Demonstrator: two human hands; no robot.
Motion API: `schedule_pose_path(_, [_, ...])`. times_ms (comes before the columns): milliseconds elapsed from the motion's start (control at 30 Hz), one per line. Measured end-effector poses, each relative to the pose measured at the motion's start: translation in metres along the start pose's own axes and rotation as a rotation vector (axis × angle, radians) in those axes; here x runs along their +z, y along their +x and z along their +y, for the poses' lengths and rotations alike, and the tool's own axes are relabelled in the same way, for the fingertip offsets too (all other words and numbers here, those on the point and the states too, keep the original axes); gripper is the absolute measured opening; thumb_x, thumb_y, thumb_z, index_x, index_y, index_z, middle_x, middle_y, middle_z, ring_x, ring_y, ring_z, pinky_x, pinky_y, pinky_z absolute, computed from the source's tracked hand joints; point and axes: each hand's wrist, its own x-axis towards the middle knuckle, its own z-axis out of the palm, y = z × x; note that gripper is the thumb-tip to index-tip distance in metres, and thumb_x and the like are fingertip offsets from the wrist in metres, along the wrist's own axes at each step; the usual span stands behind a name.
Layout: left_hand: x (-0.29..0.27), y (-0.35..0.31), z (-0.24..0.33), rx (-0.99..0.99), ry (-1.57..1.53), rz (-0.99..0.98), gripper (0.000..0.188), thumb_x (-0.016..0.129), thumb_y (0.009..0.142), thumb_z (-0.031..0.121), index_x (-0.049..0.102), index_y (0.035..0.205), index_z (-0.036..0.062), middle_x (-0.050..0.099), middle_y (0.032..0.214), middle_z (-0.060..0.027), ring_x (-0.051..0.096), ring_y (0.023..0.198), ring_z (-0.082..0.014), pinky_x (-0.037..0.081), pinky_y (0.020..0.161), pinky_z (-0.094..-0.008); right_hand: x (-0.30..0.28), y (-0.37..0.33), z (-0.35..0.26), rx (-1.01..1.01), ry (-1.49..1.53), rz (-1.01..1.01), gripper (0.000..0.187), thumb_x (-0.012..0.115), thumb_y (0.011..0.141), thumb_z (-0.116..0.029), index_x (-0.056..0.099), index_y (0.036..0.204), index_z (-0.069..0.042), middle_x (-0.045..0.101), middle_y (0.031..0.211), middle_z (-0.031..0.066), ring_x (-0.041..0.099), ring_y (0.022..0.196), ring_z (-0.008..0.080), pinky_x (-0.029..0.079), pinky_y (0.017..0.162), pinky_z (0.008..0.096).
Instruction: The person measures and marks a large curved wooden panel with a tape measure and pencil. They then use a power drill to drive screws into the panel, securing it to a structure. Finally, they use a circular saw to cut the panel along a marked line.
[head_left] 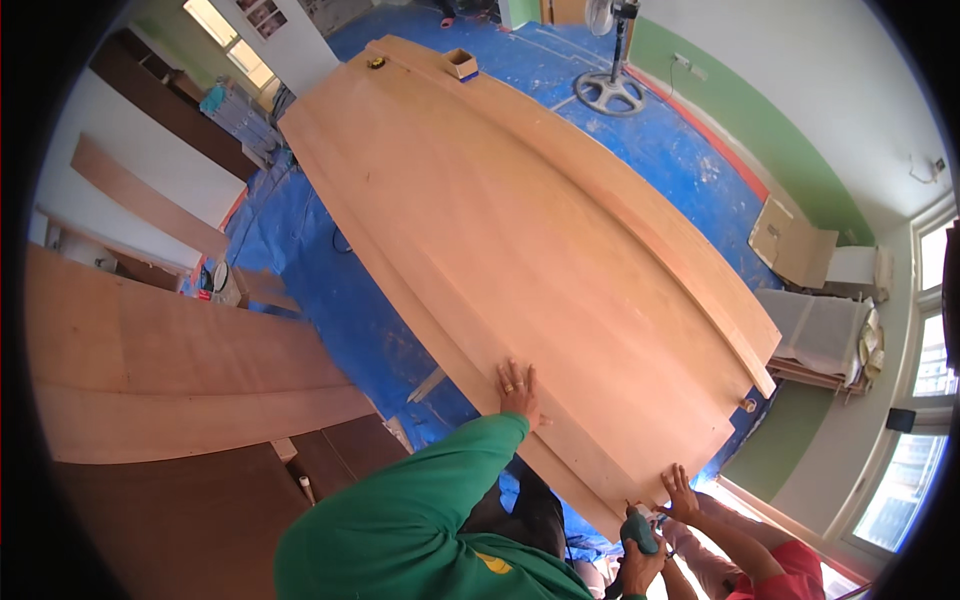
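My left hand (518, 393) lies with fingers spread on the near left edge of a long wooden panel (480, 230). The green sleeve of that arm reaches in from the lower edge. At the panel's near corner, my right hand (641, 568) grips a dark green power drill (640, 530). The drill's front end is at the panel's edge; whether its tip touches the wood is too small to tell. A co-worker's hand (680, 494) rests on the panel's end, right of the drill. That person wears a red sleeve (785, 570).
A long wooden strip (640, 245) runs along the panel's right side. A small open box (461, 65) and a tape roll (376, 63) sit at its far end. Blue sheeting (370, 340) covers the floor. Brown boards (190, 350) lie left; a standing fan (610, 90) stands far right.
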Motion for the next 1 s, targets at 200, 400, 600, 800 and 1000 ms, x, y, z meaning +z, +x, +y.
schedule_pose_path(200, [-0.001, -0.002, 0.002, -0.006, 0.046, 0.012, 0.160, 0.093, 0.077, 0.076, -0.005, 0.184, 0.0084, -0.011, 0.182, -0.0444, -0.009, 0.165, -0.0718, 0.009, 0.134, -0.0792, -0.012, -0.002, -0.032, 0.008, 0.082, -0.060, 0.063, 0.086, 0.099, -0.035, 0.066, 0.139, 0.009, 0.078, 0.104, 0.0190, 0.076, 0.077, 0.0243, 0.064, 0.068, 0.0360])
schedule_pose_path(400, [-0.006, -0.006, 0.005, -0.029, 0.048, -0.015, 0.156, 0.093, 0.079, 0.073, -0.004, 0.184, 0.0118, -0.009, 0.184, -0.0405, -0.006, 0.167, -0.0693, 0.009, 0.136, -0.0758, -0.015, 0.019, -0.057, 0.009, 0.032, -0.067, 0.065, 0.086, 0.097, -0.033, 0.064, 0.145, 0.006, 0.076, 0.114, 0.0207, 0.074, 0.090, 0.0280, 0.062, 0.078, 0.0386])
schedule_pose_path(600, [-0.004, -0.002, 0.005, -0.033, 0.069, -0.015, 0.158, 0.093, 0.079, 0.074, -0.008, 0.184, 0.0122, -0.012, 0.184, -0.0413, -0.009, 0.167, -0.0696, 0.007, 0.135, -0.0771, -0.011, 0.048, -0.051, -0.062, 0.014, -0.057, 0.069, 0.087, 0.096, -0.031, 0.062, 0.150, 0.003, 0.075, 0.123, 0.0225, 0.073, 0.103, 0.0316, 0.060, 0.088, 0.0413])
schedule_pose_path(800, [0.003, 0.004, 0.002, -0.008, 0.088, -0.061, 0.160, 0.087, 0.079, 0.082, -0.009, 0.182, 0.0057, -0.016, 0.180, -0.0474, -0.015, 0.163, -0.0747, 0.003, 0.131, -0.0820, -0.017, 0.082, -0.059, -0.067, 0.040, -0.067, 0.074, 0.088, 0.094, -0.030, 0.059, 0.156, 0.000, 0.073, 0.132, 0.0243, 0.071, 0.117, 0.0352, 0.059, 0.098, 0.0440])
schedule_pose_path(1000, [0.016, 0.004, -0.003, -0.006, 0.050, 0.005, 0.163, 0.093, 0.075, 0.077, -0.009, 0.183, 0.0113, -0.015, 0.182, -0.0434, -0.012, 0.165, -0.0719, 0.008, 0.134, -0.0794, -0.018, 0.079, -0.044, -0.067, 0.044, -0.055, 0.080, 0.088, 0.092, -0.028, 0.057, 0.162, -0.003, 0.072, 0.142, 0.0260, 0.069, 0.130, 0.0388, 0.057, 0.108, 0.0467])
